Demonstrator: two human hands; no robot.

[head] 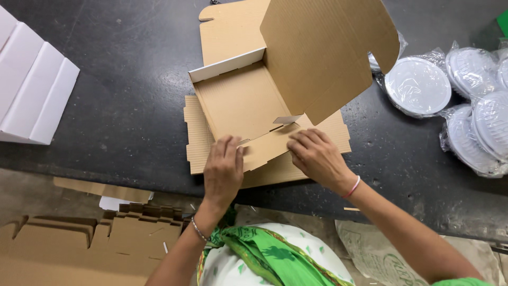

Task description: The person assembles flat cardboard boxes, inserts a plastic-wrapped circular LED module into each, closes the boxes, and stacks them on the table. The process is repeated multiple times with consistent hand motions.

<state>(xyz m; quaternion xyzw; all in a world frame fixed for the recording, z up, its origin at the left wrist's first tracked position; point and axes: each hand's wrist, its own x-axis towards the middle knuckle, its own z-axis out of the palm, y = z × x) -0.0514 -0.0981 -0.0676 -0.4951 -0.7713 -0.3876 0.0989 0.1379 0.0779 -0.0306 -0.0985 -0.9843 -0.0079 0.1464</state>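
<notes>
On desk (121, 106), both hands press carton's front flap (264, 145): left hand (223, 168) flat, right hand (316, 154) fingers together. Risk: flap springs back w/ uneven pressure, creasing carton (238, 98).

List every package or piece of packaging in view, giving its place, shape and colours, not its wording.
Half-folded box: table centre, brown corrugated, white outer wall, lid raised.
Flat box blank: beneath it, brown.
White folded cartons: far left.
Plastic-wrapped round white discs: right.
Brown blanks: lower left, stacked.
Printed sack: lower right, beige.
</notes>
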